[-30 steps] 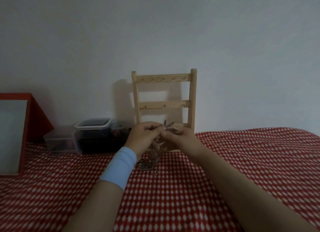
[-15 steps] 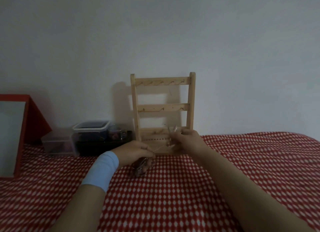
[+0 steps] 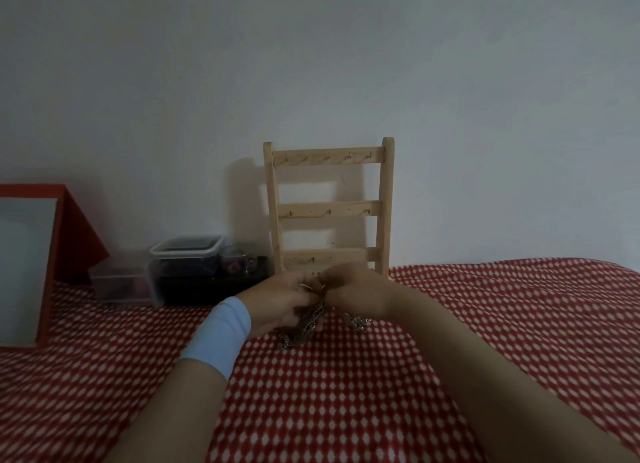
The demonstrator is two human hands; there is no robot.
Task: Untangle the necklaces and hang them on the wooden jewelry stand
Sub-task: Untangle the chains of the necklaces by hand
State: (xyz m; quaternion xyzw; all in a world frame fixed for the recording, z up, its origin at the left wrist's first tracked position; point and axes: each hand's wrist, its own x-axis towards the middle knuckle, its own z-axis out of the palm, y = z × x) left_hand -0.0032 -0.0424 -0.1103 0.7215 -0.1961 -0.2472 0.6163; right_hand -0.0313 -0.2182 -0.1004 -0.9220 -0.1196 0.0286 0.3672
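The wooden jewelry stand leans against the wall at the centre, a ladder frame with three hooked rails, all bare. Right in front of its base my left hand, with a light blue wristband, and my right hand meet, fingers pinched together on a tangled bunch of metal necklaces. The chains hang from my fingers onto the red-and-white cloth. A leaf-shaped pendant lies on the cloth under my right hand. The knot itself is hidden between my fingers.
Left of the stand sit a clear lidded plastic box, a lower clear box and a dark tray with small jars. A red-framed mirror stands at the far left. The wall is directly behind.
My hands were apart, stretching a chain between them; now they have come together low in front of the stand's base. The pendant went from my right fingers down to the cloth.
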